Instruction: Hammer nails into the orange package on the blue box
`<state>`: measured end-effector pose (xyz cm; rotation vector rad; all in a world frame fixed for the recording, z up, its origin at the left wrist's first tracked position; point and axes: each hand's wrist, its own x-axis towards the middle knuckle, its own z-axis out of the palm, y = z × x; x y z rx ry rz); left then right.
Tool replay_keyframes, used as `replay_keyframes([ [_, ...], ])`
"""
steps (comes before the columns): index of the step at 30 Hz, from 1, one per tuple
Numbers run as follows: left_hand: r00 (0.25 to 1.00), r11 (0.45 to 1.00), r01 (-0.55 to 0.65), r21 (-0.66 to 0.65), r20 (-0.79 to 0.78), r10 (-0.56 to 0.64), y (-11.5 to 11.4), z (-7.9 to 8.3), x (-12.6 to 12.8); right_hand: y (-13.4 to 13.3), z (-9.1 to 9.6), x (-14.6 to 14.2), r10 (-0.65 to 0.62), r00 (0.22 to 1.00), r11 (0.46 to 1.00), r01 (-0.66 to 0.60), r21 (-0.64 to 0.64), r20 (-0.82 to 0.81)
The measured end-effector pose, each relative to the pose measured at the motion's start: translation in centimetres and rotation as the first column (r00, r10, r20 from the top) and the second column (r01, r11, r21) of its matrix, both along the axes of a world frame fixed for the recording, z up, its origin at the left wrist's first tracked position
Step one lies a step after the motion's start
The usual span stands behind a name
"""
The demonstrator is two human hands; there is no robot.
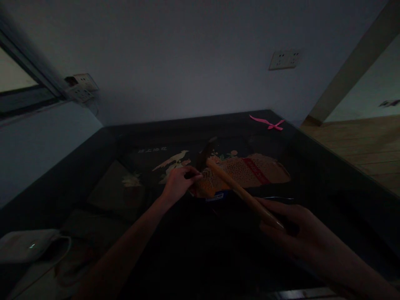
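The room is dim. My right hand (286,229) is closed around the wooden handle of a hammer (233,187), whose dark head points up and left near my other hand. My left hand (178,182) pinches something small and dark that I cannot make out, held at the left edge of an orange dotted package (250,173) with a red band. The package lies on a dark glass table (312,166) with a bird and flower picture beneath the glass.
A pink ribbon (269,123) lies at the table's far right corner. A white device (26,246) with a cable sits at the near left. Wall sockets (286,59) are on the back wall, a wooden floor to the right.
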<state>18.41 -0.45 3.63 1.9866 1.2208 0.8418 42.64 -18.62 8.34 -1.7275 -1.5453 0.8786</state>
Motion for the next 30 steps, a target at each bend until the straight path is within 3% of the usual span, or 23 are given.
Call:
replay_keyframes([
  [4,1.000,1.000,0.005,0.016,-0.005,-0.004,0.1,-0.2,0.0,0.1,0.2,-0.3,0.062,0.998,0.997,-0.061,0.040,-0.012],
  [7,1.000,0.998,0.006,0.059,-0.030,-0.004,0.3,-0.3,-0.2,0.2,-0.1,-0.4,0.030,1.000,0.999,-0.030,0.025,0.002],
  [11,1.000,0.996,0.010,0.084,-0.014,-0.009,0.3,-0.4,-0.2,-0.4,-0.3,0.0,-0.023,0.994,0.999,0.019,-0.038,-0.111],
  [19,0.994,0.973,0.078,0.217,-0.096,-0.058,0.2,-0.4,-0.3,-2.5,-1.9,0.4,-0.309,0.910,0.951,0.305,-0.060,-0.276],
  [23,0.980,0.940,0.130,0.315,-0.186,-0.073,-0.5,1.2,-0.4,-3.5,-3.7,0.7,-0.362,0.883,0.929,0.367,-0.042,-0.297],
  [27,0.981,0.851,0.102,0.515,-0.196,0.001,-3.3,4.1,-0.5,-4.4,-5.0,0.6,-0.420,0.788,0.897,0.434,-0.076,-0.451],
  [28,0.976,0.832,0.143,0.536,-0.214,-0.029,-4.3,4.5,-0.4,-4.6,-5.2,0.6,-0.428,0.749,0.890,0.446,-0.093,-0.505],
  [30,0.910,0.793,0.385,0.471,-0.339,-0.240,-6.1,4.6,0.2,-4.8,-5.4,0.5,-0.447,0.667,0.875,0.465,-0.136,-0.596],
])
